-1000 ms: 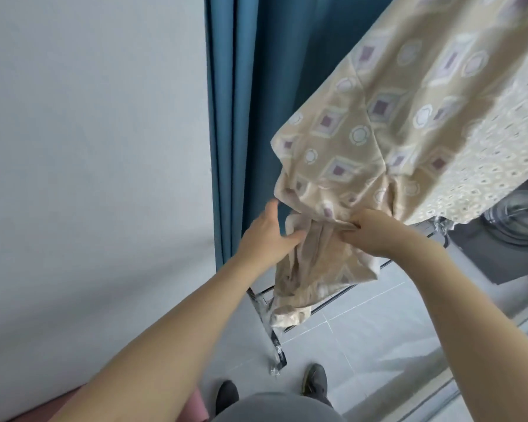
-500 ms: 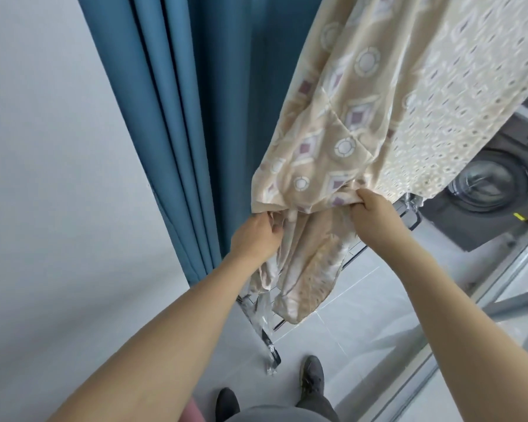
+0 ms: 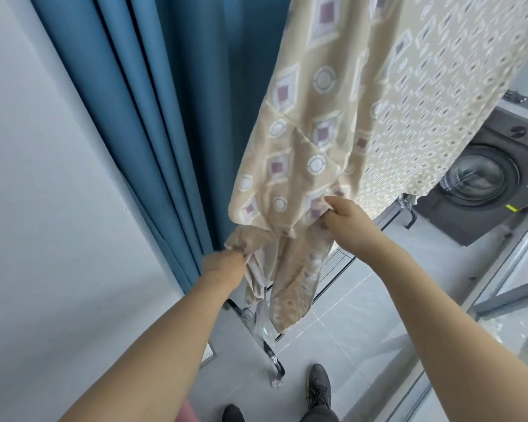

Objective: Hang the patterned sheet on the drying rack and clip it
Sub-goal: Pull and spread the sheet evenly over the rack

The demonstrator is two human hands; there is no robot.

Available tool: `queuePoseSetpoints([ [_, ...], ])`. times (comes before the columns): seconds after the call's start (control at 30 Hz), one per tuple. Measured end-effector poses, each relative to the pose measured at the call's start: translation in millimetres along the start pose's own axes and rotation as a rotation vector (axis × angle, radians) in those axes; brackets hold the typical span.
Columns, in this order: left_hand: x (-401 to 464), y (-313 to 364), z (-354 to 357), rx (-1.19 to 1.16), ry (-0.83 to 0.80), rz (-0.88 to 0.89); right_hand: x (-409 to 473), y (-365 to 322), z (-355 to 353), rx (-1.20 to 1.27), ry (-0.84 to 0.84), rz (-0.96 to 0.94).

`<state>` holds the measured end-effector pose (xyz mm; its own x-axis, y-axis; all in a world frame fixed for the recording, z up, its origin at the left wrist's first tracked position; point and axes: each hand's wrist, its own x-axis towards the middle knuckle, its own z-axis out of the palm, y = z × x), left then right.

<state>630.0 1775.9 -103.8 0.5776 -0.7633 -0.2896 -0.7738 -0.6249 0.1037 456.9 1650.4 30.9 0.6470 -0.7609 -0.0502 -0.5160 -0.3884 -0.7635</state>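
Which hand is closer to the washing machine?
The right hand. It grips the patterned sheet on the side toward the washing machine; the left hand grips the sheet's bunched end farther away, beside the blue curtain.

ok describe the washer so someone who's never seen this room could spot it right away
Start at the big beige patterned sheet hanging down the middle, then follow its lower right edge to the floor. There, low on the right, stands the washer. It is the only dark grey box in view, with a round glass door on its front, unlike the blue curtain on the sheet's left.
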Motion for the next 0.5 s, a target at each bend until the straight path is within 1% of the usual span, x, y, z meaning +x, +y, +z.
queuePoseSetpoints([
  [0.07, -2, -16, 17, 0.061, -0.142, -0.069, -1, -5, -1, -0.065, -0.051, -0.034],
  [0.1, -2, -17, 15, 0.019, -0.186, -0.105, 0, -7, -2, -0.093, -0.083, -0.048],
  [0.13, 2, -17, 12, -0.076, -0.185, -0.129, 1, -9, -3, -0.123, -0.131, -0.055],
  [0.17, 2, -14, 2, -0.220, -0.186, -0.136, 2, -11, -4, -0.153, -0.187, -0.057],
  [0.2, 2, -10, -10, -0.439, -0.147, -0.116, 2, -13, -5, -0.175, -0.241, -0.059],
  [0.23, 0, -6, -24, -0.669, -0.044, -0.091, 4, -15, -7, -0.201, -0.273, -0.055],
  [0.27, -3, -1, -43, -0.857, 0.094, -0.054, 6, -18, -10, -0.218, -0.276, -0.065],
  [0.3, -9, 3, -64, -0.985, 0.247, -0.011, 7, -22, -13, -0.236, -0.272, -0.076],
  [0.37, -16, 5, -102, -1.087, 0.576, 0.137, 11, -29, -19, -0.275, -0.268, -0.085],
  [0.4, -19, 5, -119, -1.094, 0.680, 0.218, 12, -33, -21, -0.291, -0.288, -0.066],
  [0.43, -22, 4, -132, -1.093, 0.704, 0.258, 12, -39, -24, -0.294, -0.311, -0.050],
  [0.5, -25, 6, -148, -1.108, 0.636, 0.298, 16, -49, -27, -0.259, -0.314, -0.067],
])
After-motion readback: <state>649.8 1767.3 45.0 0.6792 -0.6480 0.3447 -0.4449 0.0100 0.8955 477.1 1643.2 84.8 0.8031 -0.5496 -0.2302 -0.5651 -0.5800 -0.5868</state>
